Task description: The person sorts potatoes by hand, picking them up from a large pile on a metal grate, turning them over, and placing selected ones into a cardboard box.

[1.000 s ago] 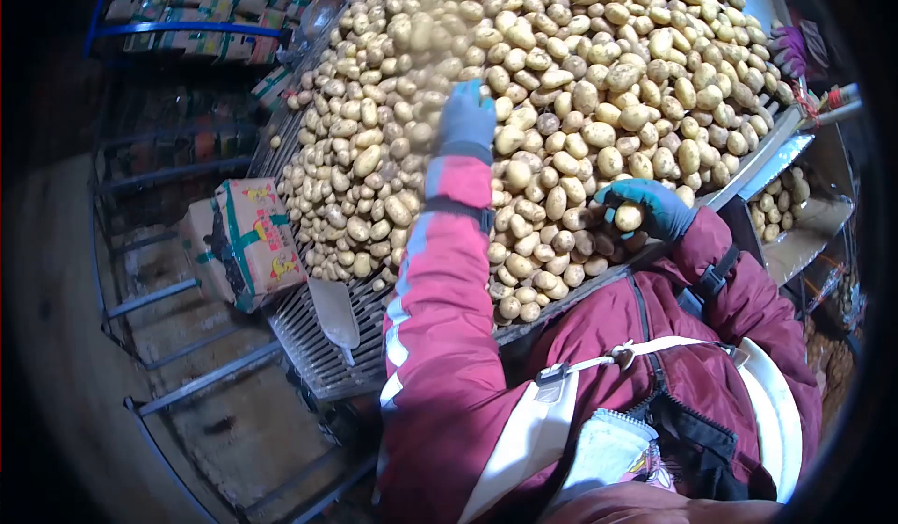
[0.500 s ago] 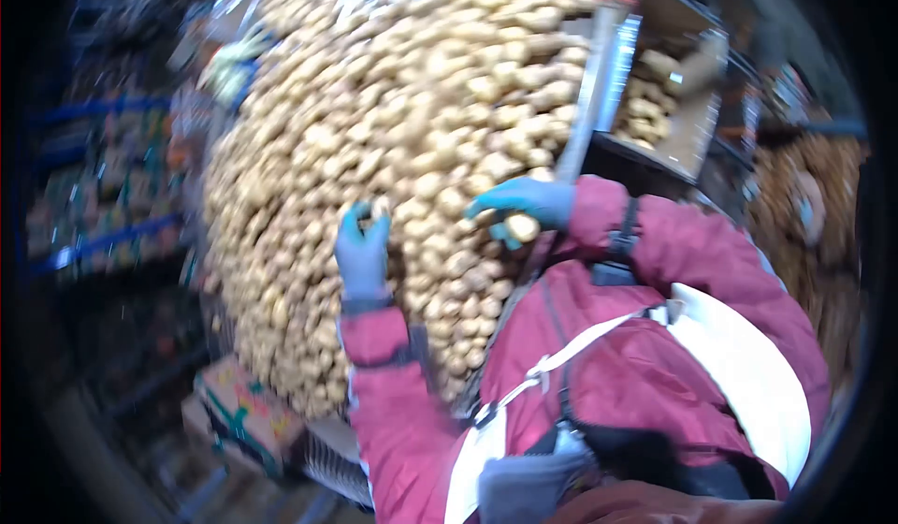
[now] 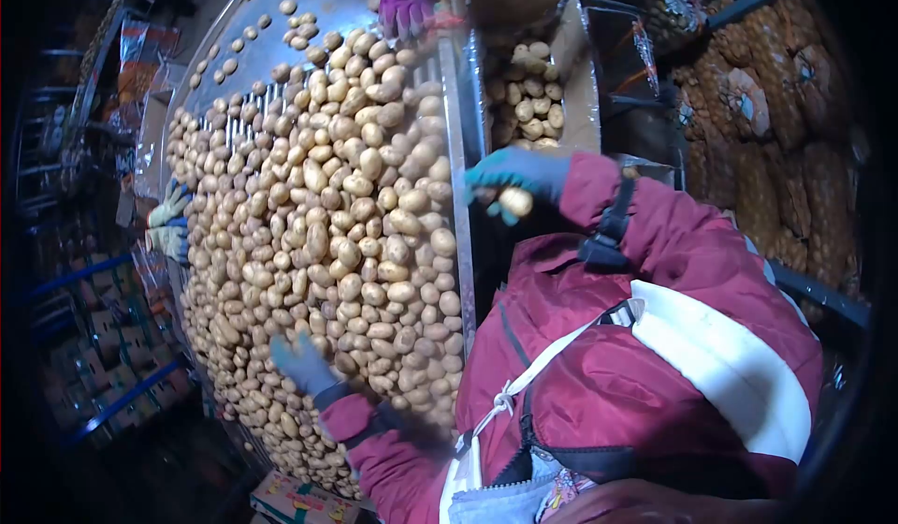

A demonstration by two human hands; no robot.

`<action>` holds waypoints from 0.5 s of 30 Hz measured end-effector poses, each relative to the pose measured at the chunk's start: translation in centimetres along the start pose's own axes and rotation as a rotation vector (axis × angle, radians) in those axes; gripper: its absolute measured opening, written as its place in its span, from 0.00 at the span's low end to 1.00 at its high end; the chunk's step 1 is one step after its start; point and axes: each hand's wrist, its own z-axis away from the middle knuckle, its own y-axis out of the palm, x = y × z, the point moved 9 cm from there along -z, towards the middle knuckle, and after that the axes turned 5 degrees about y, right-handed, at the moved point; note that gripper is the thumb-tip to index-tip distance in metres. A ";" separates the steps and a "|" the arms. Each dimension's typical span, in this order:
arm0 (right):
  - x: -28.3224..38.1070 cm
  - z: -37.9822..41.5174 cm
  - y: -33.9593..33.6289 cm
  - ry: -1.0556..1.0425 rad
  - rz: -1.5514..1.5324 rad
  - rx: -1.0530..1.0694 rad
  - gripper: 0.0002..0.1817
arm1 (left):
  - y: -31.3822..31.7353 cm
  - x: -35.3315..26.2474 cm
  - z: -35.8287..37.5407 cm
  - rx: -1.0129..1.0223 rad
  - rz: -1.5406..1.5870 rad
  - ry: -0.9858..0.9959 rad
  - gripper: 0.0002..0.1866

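A broad heap of potatoes (image 3: 318, 234) covers the metal sorting table (image 3: 220, 33). My left hand (image 3: 307, 363), in a blue-green glove and slightly blurred, is low over the near left part of the heap. Its fingers look apart, with no potato visible in them. To the right, beyond the table's metal rim (image 3: 458, 178), my right hand (image 3: 524, 173) is closed around potatoes (image 3: 515, 202). One pale potato shows clearly below the fingers; a darker one sits beside it, partly covered by the glove.
A cardboard box (image 3: 585, 75) with potatoes stands past the rim. Another person's purple-gloved hand (image 3: 407, 9) is at the top; pale-gloved hands (image 3: 168, 223) rest at the left edge. Filled mesh sacks (image 3: 772, 150) are stacked right, and a printed carton (image 3: 299, 501) sits at the bottom.
My view has turned toward the box. My right hand has gone from above the heap to beyond the rim, still holding potatoes. My left hand has moved lower left and its fingers have opened.
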 end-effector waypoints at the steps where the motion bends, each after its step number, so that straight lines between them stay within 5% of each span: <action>1: 2.4 1.9 -2.1 -0.178 0.084 -0.073 0.25 | -2.9 5.6 -0.4 -0.057 -0.195 -0.131 0.31; 2: 1.5 3.1 -5.2 0.019 -0.039 -0.171 0.25 | -5.2 2.8 -0.3 0.012 -0.557 -0.251 0.35; 3: 0.1 4.5 -7.9 0.218 -0.165 -0.262 0.26 | -6.3 6.1 0.4 -0.037 -0.575 -0.280 0.37; 5: -0.8 7.1 -11.6 0.231 -0.196 -0.319 0.27 | -5.3 10.4 1.5 0.264 -0.734 -0.673 0.40; 7: -1.5 10.4 -14.6 0.229 -0.168 -0.482 0.28 | -5.0 10.1 1.0 0.150 -0.782 -0.639 0.42; 15: -6.6 20.9 -25.1 0.356 -0.168 -0.713 0.28 | -5.6 18.1 -0.5 0.239 -0.378 -0.686 0.44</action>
